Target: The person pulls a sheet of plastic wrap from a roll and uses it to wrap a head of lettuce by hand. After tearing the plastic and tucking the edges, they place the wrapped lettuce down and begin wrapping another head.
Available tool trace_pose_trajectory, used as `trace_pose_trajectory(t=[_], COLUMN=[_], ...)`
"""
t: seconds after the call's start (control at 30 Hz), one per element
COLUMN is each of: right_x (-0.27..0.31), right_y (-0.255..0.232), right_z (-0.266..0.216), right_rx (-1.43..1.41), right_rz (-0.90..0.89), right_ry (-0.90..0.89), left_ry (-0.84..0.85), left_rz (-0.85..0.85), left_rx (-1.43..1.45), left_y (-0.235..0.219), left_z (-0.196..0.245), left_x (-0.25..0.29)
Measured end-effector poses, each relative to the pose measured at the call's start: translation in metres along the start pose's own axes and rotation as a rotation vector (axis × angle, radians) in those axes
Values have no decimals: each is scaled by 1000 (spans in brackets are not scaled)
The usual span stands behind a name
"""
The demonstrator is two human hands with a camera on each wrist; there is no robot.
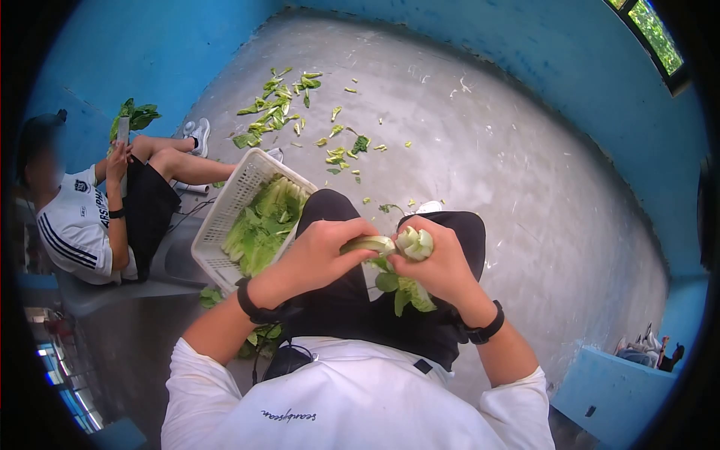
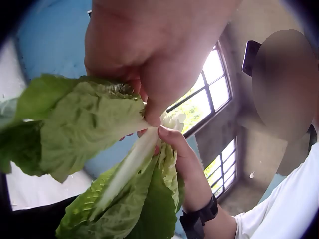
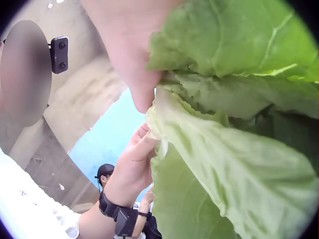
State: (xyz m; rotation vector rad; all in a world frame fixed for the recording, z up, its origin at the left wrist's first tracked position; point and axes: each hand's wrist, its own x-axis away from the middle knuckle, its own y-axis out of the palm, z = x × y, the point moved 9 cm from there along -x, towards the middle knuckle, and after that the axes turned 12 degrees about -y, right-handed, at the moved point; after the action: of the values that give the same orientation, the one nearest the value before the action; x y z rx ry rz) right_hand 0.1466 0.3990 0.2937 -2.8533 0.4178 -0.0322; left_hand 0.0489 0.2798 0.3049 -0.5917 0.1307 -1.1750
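Note:
In the head view my right hand (image 1: pixel 442 259) grips a head of leafy lettuce (image 1: pixel 415 244), its pale cut base up and its green leaves hanging below. My left hand (image 1: pixel 322 251) pinches the pale stalk of one lettuce leaf (image 1: pixel 367 244), close beside that base. Seen from the left wrist, this leaf (image 2: pixel 94 124) spreads out under the left hand (image 2: pixel 144 45), while the right thumb presses at the head's white base (image 2: pixel 172 122). In the right wrist view broad leaves (image 3: pixel 234 154) fill the right side and hide most of the right fingers.
A white plastic basket (image 1: pixel 214 217) with lettuce leaves stands by my left knee. Loose leaves (image 1: pixel 274 112) lie scattered on the grey floor (image 1: pixel 480 135). At left another person (image 1: pixel 90 217) sits holding greens. A blue box-like ledge (image 1: pixel 611 390) stands at the lower right.

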Motion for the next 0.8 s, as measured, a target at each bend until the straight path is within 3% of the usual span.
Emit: trace_pose_trajectory(t=[0.1, 0.2, 0.3, 0.43, 0.57, 0.8], right_x=[0, 2, 2, 1, -1, -1], right_y=[-3, -16, -23, -9, -2, -5], right_z=[-1, 7, 23, 21, 15, 25], right_rx=[78, 112, -275, -639, -764, -778], right_rz=[-37, -30, 57, 45, 50, 168], right_ry=[-23, 28, 75, 127, 90, 84], left_ry=[203, 31, -135, -154, -170, -258], left_rz=[136, 226, 224, 4, -57, 51], left_rx=[-197, -45, 252, 358, 392, 403], left_y=[-10, -38, -43, 3, 23, 16], left_z=[15, -4, -30, -22, -6, -15], left_x=[4, 2, -2, -4, -6, -7])
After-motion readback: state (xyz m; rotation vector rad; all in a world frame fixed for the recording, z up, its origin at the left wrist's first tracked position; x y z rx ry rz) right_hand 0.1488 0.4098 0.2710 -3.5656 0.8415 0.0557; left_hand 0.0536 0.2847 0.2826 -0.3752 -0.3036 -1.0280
